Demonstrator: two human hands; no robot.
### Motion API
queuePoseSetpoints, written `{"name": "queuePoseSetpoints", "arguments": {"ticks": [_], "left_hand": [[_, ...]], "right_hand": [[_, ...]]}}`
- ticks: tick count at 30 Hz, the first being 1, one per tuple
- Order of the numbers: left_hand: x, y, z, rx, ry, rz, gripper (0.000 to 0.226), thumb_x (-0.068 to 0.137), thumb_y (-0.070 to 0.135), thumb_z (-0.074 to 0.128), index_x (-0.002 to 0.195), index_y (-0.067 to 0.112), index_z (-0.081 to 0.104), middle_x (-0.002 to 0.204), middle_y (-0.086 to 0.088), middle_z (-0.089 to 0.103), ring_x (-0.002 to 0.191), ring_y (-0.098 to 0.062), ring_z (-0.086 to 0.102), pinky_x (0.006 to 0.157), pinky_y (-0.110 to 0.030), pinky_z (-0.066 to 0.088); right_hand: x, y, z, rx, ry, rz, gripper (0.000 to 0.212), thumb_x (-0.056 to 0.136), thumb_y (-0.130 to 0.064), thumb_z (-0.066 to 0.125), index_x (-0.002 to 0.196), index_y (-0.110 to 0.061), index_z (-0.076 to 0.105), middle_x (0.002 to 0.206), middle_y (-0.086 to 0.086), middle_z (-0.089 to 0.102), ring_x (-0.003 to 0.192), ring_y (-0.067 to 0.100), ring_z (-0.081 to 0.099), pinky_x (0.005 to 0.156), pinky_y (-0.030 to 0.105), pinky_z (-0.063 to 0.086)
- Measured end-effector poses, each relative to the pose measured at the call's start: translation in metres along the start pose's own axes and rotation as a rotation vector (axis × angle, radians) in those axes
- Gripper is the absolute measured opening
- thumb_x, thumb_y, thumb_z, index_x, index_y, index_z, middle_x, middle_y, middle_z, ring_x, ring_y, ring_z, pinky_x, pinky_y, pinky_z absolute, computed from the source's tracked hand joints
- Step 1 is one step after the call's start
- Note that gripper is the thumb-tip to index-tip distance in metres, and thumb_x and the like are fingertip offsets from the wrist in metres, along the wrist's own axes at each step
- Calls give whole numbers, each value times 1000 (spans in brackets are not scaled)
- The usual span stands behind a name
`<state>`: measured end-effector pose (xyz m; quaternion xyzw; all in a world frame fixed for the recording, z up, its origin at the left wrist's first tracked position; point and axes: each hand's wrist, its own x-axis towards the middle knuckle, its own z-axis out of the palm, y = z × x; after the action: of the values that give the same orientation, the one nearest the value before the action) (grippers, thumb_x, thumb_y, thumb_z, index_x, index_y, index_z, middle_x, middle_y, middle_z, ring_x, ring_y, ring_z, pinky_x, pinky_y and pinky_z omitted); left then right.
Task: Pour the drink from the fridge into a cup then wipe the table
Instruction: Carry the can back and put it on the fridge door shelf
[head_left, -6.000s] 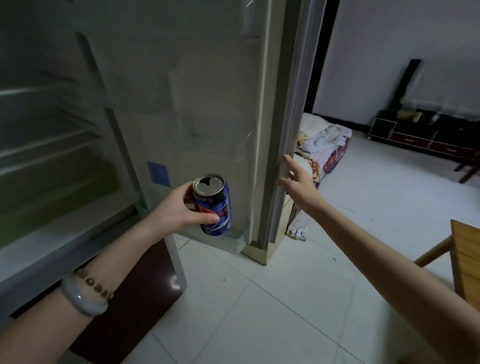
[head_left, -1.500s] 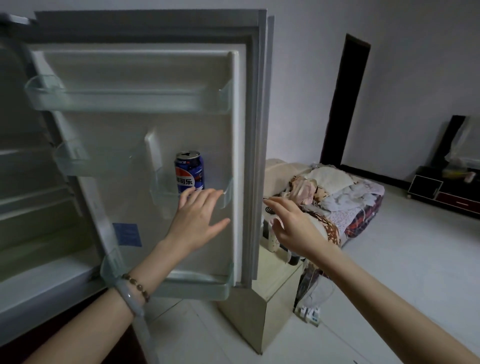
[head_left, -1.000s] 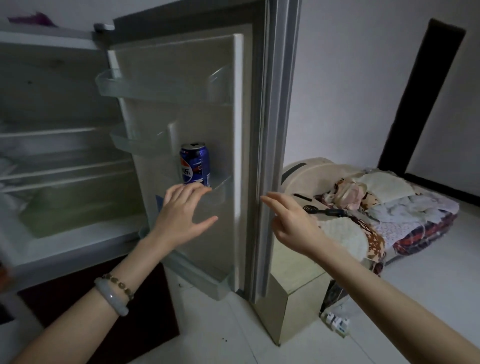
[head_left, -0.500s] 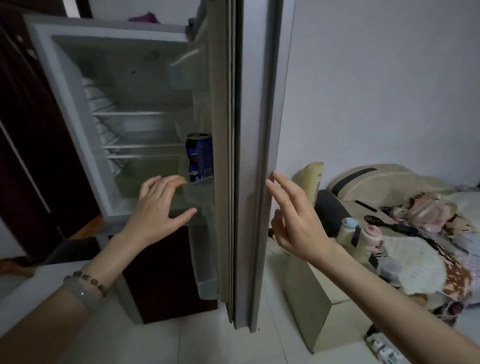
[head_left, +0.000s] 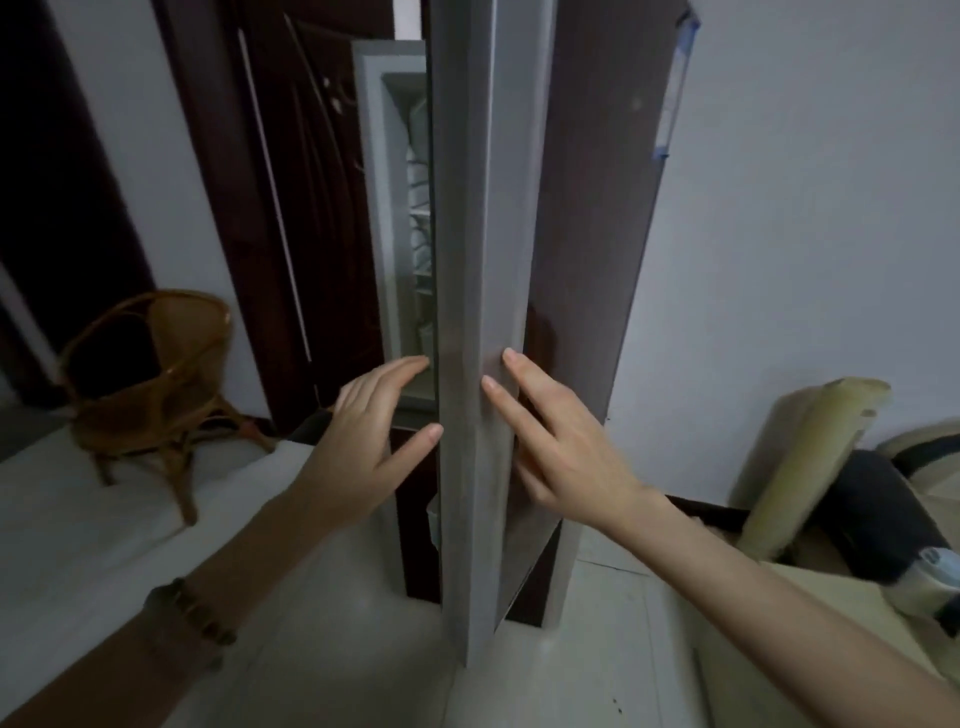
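The grey fridge door (head_left: 483, 249) stands edge-on in front of me, nearly closed against the fridge body (head_left: 395, 218). Only a narrow strip of the white shelves inside shows. My left hand (head_left: 371, 441) hovers with straight fingers at the door's inner edge and holds nothing. My right hand (head_left: 561, 441) lies flat with straight fingers on the door's outer side. The blue drink can is hidden behind the door. No cup or table is in view.
A wicker chair (head_left: 150, 384) stands on the pale tiled floor at the left, before a dark wooden door (head_left: 306, 208). At the right lie a rolled pale mat (head_left: 810, 452) and bundled bedding by the white wall.
The fridge door has swung much further toward closed, hiding the can that stood in its shelf. Both hands followed the door's edge. My view turned left, bringing the wicker chair in.
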<state>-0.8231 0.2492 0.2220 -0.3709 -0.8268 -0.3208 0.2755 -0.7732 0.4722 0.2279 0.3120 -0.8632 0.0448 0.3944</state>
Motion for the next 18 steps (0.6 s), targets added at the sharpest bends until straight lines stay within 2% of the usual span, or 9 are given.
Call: {"name": "queuePoseSetpoints", "arguments": {"ticks": [2, 4, 6, 8, 10, 12, 14, 16, 18], "left_hand": [[-3, -10, -4, -28, -18, -62, 60, 88, 53, 38, 139, 22, 36, 140, 10, 39, 132, -5, 32, 111, -37, 27], [-1, -24, -5, -75, -55, -152, 66, 85, 57, 39, 142, 23, 34, 142, 8, 41, 131, -6, 35, 110, -39, 30], [3, -39, -5, -203, -65, -237, 67, 82, 58, 43, 141, 30, 31, 137, 13, 42, 126, 0, 40, 106, -30, 35], [11, -57, -6, -353, -42, -293, 60, 79, 56, 49, 135, 41, 29, 130, 23, 43, 120, 9, 43, 99, -16, 38], [22, -80, -7, -412, 4, -320, 60, 78, 52, 53, 132, 39, 33, 128, 24, 44, 115, 12, 46, 91, -7, 39], [34, -109, -8, -400, 46, -333, 67, 76, 50, 57, 136, 25, 39, 125, 18, 51, 111, 9, 51, 89, -9, 42], [48, -142, -9, -378, 74, -359, 68, 74, 48, 60, 133, 19, 44, 120, 15, 55, 106, 4, 56, 89, -17, 46], [64, -174, -11, -357, 90, -379, 58, 75, 40, 67, 126, 21, 48, 114, 10, 59, 101, -1, 59, 89, -24, 50], [79, -204, -12, -335, 96, -374, 46, 79, 23, 73, 120, 19, 51, 109, 5, 61, 96, -5, 61, 87, -27, 52]], "right_hand": [[17, 0, 21, 32, -16, -31, 47, 96, -16, 27, 138, 2, 38, 145, 31, 28, 138, 39, 27, 110, 45, 31], [32, 3, 42, 41, -49, -42, 48, 97, -20, 23, 138, 1, 39, 146, 30, 27, 139, 38, 25, 111, 45, 30], [46, 8, 65, 20, -72, -54, 48, 94, -13, 30, 139, 0, 38, 147, 28, 26, 140, 38, 23, 112, 45, 28], [60, 14, 88, -7, -95, -60, 54, 86, -8, 43, 139, 0, 39, 148, 28, 25, 140, 38, 21, 113, 46, 27], [76, 20, 109, -17, -107, -67, 58, 82, -6, 48, 139, 1, 40, 148, 27, 25, 141, 38, 20, 112, 46, 27], [94, 26, 131, -28, -112, -78, 59, 81, -6, 50, 138, 2, 40, 149, 27, 25, 141, 37, 20, 113, 47, 26], [112, 33, 151, -55, -116, -86, 59, 81, -7, 51, 139, 1, 40, 149, 26, 25, 141, 37, 21, 114, 46, 24], [130, 40, 171, -85, -120, -90, 59, 81, -9, 51, 138, 1, 41, 148, 26, 26, 140, 37, 22, 114, 45, 23], [148, 47, 190, -120, -120, -87, 58, 81, -10, 50, 138, 0, 42, 148, 27, 28, 139, 37, 24, 114, 46, 23]]}}
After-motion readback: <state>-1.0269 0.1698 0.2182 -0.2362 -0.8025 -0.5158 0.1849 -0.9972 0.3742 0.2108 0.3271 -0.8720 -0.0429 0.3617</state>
